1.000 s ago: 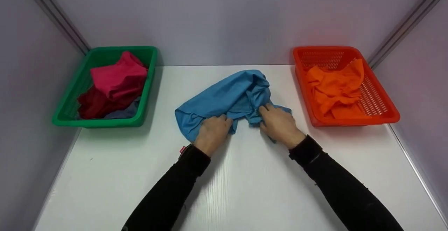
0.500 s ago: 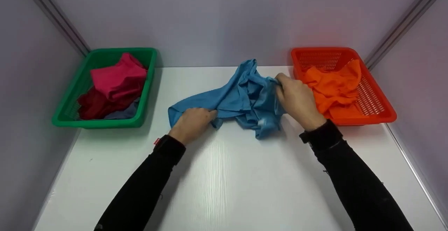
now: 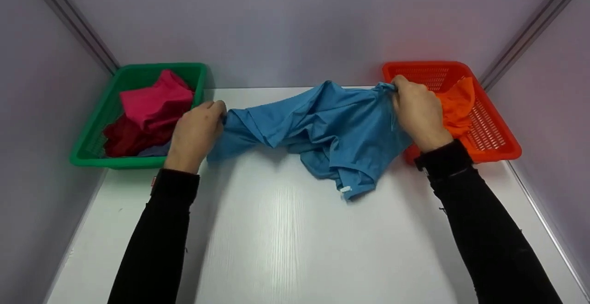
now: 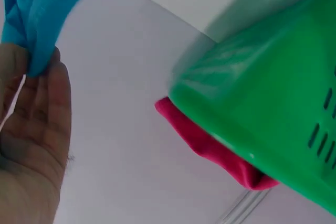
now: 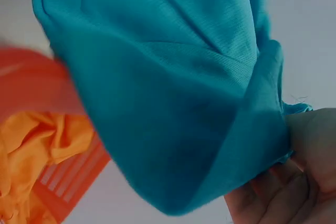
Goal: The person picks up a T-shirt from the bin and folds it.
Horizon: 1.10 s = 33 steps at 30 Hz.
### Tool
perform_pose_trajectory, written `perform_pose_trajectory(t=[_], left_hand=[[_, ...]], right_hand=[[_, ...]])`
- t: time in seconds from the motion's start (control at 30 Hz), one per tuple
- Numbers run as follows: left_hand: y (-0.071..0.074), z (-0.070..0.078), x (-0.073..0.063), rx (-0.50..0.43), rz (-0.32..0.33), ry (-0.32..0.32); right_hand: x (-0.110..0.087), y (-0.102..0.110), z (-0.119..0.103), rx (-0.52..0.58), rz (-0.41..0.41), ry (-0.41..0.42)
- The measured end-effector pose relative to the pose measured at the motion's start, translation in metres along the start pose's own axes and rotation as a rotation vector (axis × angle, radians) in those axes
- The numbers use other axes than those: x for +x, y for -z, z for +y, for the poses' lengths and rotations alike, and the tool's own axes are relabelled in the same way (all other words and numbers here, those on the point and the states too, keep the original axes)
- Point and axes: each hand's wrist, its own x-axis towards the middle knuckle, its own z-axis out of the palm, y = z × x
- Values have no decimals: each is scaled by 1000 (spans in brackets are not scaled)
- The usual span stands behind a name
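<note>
A crumpled blue T-shirt stretches between my two hands, its top edge raised and its folds hanging down. A small white label shows near its lowest corner. My left hand pinches one end close to the green basket; in the left wrist view the thumb and fingers meet on the cloth. Beside the red basket, my right hand grips the other end. The right wrist view has the T-shirt draped wide, with the right hand at its lower edge and part of the fingers hidden.
At the back left stands a green basket with a pink cloth, a dark red cloth and a grey-blue one. The red basket at the back right holds orange cloth. Panels close the white table at the back and sides.
My hands have moved apart and away from me, left hand to the left, right hand to the right. The bunched T-shirt has been lifted and spread between them, its label now showing at the front.
</note>
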Motion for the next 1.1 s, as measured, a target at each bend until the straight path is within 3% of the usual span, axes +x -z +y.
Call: perform_pose_trajectory(t=[0.17, 0.33, 0.5, 0.7, 0.9, 1.1], left_hand=[[-1, 1, -1, 13, 31, 34], [-8, 6, 0, 34, 30, 13], [-13, 9, 2, 49, 29, -14], [-16, 13, 6, 67, -5, -10], [-16, 14, 8, 66, -1, -20], [-15, 8, 9, 64, 20, -25]], right_hand=[[0, -13, -3, -37, 25, 19], [-20, -30, -23, -47, 11, 110], [-50, -56, -52, -8, -153, 252], [-77, -107, -78, 32, -349, 462], [-86, -137, -82, -69, -312, 597], [-109, -126, -82, -167, -293, 845]])
